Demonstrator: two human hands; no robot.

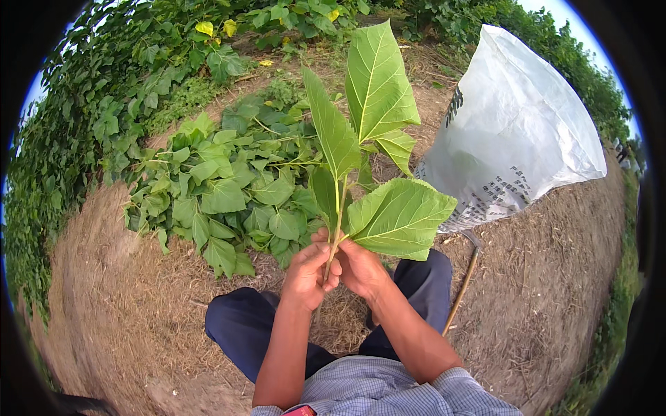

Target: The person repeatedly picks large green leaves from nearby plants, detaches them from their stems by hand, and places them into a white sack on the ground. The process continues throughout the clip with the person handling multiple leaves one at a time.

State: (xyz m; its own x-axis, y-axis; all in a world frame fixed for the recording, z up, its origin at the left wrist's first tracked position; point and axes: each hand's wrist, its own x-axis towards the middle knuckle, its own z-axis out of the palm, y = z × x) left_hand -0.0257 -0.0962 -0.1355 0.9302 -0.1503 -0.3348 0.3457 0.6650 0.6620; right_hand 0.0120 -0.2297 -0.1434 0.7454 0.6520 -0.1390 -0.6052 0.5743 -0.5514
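A leafy green branch (341, 205), mulberry by its look, stands upright in front of me between both hands. My left hand (308, 275) grips its lower stem, with the thumb along the front. My right hand (364, 268) pinches the stalk of a broad toothed leaf (400, 218) where it joins the stem; some fingertips are hidden behind the branch. Larger leaves rise above, pale undersides showing. Just beyond my left hand lies a heap of cut leafy branches (223, 192) on the ground.
To the right stands a white woven plastic sack (499, 130) bearing printed writing, its mouth spread wide. A hooked tool with a wooden handle (462, 291) lies beside my right knee, its metal end (472, 238) partly under the sack. Dense leafy bushes (88, 130) line the left and back.
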